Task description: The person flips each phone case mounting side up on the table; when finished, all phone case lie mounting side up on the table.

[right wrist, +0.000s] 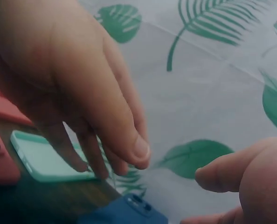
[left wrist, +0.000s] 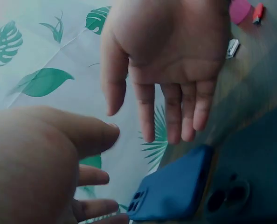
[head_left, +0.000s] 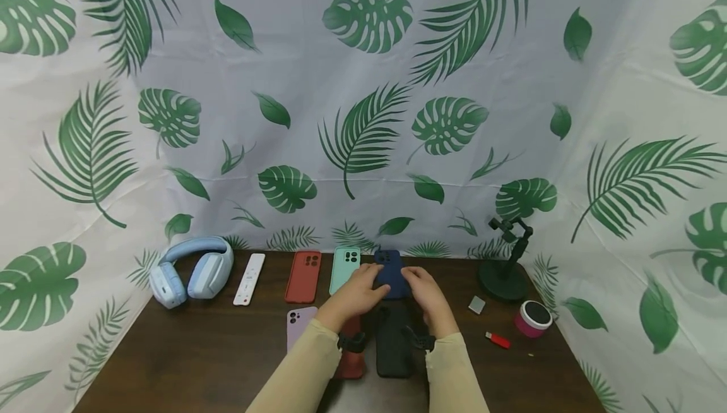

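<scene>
My left hand [head_left: 353,294] hovers with loosely extended fingers between a mint phone case [head_left: 342,274] and a dark blue phone case [head_left: 390,273]. On the blue case's right side is my right hand [head_left: 427,296], its fingers straight in the left wrist view and nothing in its palm. Both wrist views show the blue case [left wrist: 176,186] below the hands, apart from the fingers. A black phone case [head_left: 394,353] lies nearer, between the forearms. Under the left forearm, a red phone case [head_left: 351,365] and a lavender phone case [head_left: 298,323] are partly hidden.
Another red phone case [head_left: 303,277] lies left of the mint one. Farther left are a white remote [head_left: 248,280] and blue headphones [head_left: 193,268]. At right stand a dark lamp-like stand [head_left: 504,279], a pink-and-white jar [head_left: 532,319], a red USB stick [head_left: 498,340] and a small grey square [head_left: 476,304].
</scene>
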The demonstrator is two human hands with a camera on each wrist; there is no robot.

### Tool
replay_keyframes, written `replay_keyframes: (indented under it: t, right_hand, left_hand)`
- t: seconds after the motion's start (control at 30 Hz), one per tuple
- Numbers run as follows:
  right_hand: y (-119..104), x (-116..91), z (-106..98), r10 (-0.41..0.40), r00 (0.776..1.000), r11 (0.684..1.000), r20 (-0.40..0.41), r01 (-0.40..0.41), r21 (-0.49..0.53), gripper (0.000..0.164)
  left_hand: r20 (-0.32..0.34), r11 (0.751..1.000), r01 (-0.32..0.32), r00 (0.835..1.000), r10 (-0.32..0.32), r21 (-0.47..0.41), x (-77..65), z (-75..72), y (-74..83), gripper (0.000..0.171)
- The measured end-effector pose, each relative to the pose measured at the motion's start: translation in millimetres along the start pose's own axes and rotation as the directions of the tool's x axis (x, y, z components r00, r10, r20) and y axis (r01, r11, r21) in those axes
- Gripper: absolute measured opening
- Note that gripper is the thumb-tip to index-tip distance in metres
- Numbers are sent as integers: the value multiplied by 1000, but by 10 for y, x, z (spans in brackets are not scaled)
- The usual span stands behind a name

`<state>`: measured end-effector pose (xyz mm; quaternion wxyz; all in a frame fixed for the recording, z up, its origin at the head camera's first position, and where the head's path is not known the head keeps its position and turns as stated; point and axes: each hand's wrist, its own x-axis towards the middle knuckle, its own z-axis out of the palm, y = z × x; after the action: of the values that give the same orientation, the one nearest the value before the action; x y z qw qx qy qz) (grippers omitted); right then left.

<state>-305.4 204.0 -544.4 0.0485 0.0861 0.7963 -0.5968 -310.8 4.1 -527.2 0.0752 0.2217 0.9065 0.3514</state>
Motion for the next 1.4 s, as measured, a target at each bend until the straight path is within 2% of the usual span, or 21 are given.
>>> replay_keyframes:
  t: [0.13,0.3,0.43,0.6,0.77,1.07,1.4]
  right_hand:
    - [85,16,-40,41,999,999,-6,-41,-10,56]
    - [127,10,-75,111,994,993,0,-111,-37,72]
    - [170,12,-48,122,992,991,7,-122,-58,69]
    - [239,35,60,81,997,995,6,-81,-66,62]
    - [242,51,127,58,997,992,-45,-62,-106,55]
    - [245,72,141,48,997,992,-62,-55,-117,49]
    - [255,74,132,38,996,994,-75,-46,-98,51]
  left_hand:
    - [14,997,62,998,-62,-34,53,67,67,67]
    - [55,992,124,991,-123,-22,136,163,79,75]
    - [101,987,159,983,-155,-30,179,238,65,80]
    - [120,989,142,982,-145,32,185,287,51,76]
    - [128,989,120,983,-130,82,203,301,57,72]
    - [121,989,124,984,-134,85,179,320,68,66]
    - [109,990,121,986,-129,78,185,347,55,62]
